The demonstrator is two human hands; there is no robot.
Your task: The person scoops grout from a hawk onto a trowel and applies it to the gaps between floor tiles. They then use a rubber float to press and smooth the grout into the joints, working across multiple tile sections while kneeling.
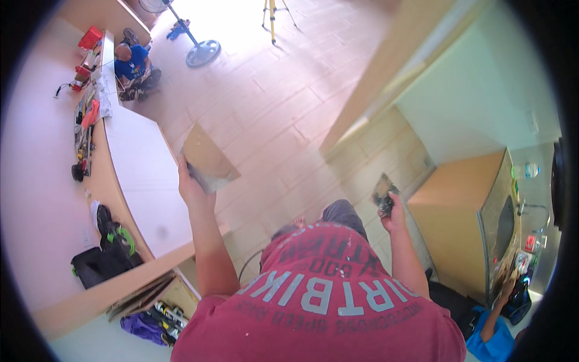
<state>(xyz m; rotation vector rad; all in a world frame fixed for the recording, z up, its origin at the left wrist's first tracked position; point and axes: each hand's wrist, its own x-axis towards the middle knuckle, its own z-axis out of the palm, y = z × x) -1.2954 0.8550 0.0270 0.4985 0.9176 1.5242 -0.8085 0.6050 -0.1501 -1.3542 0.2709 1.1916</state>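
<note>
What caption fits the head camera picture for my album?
Left hand holds a flat, white-smeared plate, right hand grips a scraper-like tool, above a tiled floor.

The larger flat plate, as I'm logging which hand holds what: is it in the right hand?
No, the larger flat plate is in the left hand, while the right hand holds a smaller tool.

Indoor fit-out site with kitchen area: tools [84,143] on wooden counter [104,175], tripod [272,23] on tiled floor [265,136], faucet [536,207] beside sink [505,229]
</note>
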